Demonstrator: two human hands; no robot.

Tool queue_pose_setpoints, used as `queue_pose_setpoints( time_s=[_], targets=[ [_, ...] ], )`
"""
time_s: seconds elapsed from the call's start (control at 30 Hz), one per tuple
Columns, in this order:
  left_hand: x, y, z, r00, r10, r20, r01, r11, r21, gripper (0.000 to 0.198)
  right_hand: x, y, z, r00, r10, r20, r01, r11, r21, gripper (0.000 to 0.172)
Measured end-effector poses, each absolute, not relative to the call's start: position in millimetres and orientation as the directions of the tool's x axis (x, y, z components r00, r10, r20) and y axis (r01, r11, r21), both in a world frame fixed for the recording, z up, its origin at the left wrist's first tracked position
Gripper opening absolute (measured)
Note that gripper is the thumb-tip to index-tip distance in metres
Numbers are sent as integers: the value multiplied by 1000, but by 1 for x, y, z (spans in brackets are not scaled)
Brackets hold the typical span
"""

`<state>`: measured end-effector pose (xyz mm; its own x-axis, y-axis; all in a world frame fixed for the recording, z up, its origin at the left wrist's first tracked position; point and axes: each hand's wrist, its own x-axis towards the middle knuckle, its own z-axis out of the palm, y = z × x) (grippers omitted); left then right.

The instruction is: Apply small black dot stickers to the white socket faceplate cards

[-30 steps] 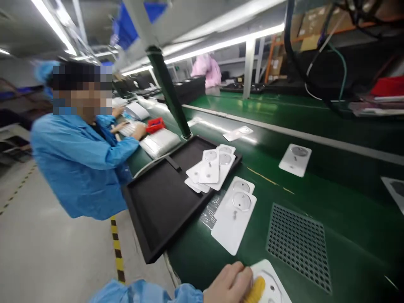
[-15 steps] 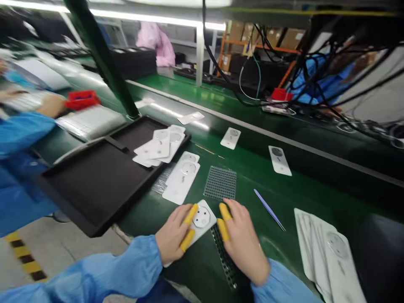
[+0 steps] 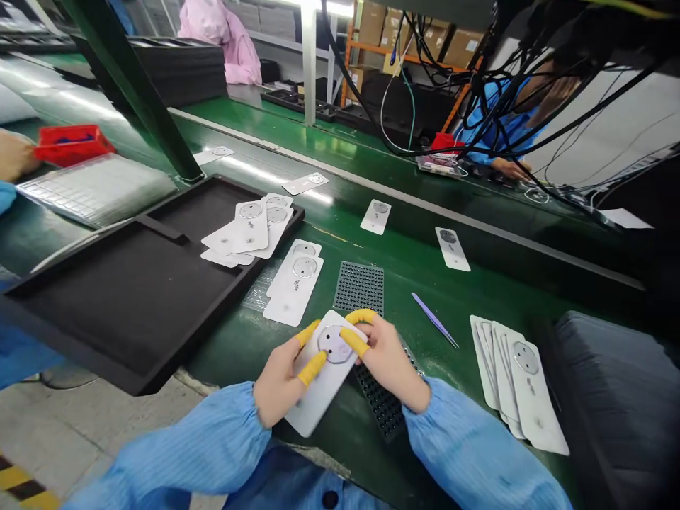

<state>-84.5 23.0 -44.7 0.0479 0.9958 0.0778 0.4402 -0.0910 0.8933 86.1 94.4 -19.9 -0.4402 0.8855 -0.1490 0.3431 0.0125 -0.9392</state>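
A white rectangular panel [image 3: 313, 405] with a round recess and dark holes slants upward in front of me. My left hand [image 3: 284, 375] grips its left edge, thumb on the face beside the recess. At the upper right corner, my right hand [image 3: 385, 354] pinches the panel, one finger on the recess and others behind the edge. Both hands wear yellow finger cots. Partly under my right forearm lies a black sheet of small round dots [image 3: 383, 404]. A second dotted sheet [image 3: 360, 285] lies just beyond the panel, and purple tweezers [image 3: 434, 319] rest to the right.
Similar white panels lie in a pile [image 3: 249, 227] on a black tray [image 3: 132, 297], in an overlapping pair [image 3: 295, 287], and in a stack [image 3: 534, 397] at right. Dark stacked trays [image 3: 616, 397] stand at far right. A green post [image 3: 132, 92] rises behind the tray; cables [image 3: 494, 120] hang overhead.
The panel has been lifted and tilted off the bench. My right hand has moved from beside it onto its upper right corner. The camera view has shifted and sharpened.
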Motion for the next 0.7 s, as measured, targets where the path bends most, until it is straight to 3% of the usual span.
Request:
queue_pose_setpoints(
  time_s=[0.03,0.1,0.23,0.47,0.7],
  targets=[
    [-80,22,-27,97,990,-103,210,80,974,42,91,92,-9,-458,866,-200,254,-88,-963,27],
    [-69,17,8,237,917,-321,-143,360,922,36,105,85,15,-485,828,-280,121,-253,-960,35],
    [-53,4,40,331,898,-290,-436,418,797,17,133,68,57,-481,829,-286,79,-284,-956,36],
    [-30,7,40,388,886,-256,-478,431,765,19,160,48,71,-480,863,-158,87,-133,-987,29],
    [-11,14,50,408,852,-328,-343,475,810,13,173,37,75,-492,870,41,308,217,-926,27]
  ],
)
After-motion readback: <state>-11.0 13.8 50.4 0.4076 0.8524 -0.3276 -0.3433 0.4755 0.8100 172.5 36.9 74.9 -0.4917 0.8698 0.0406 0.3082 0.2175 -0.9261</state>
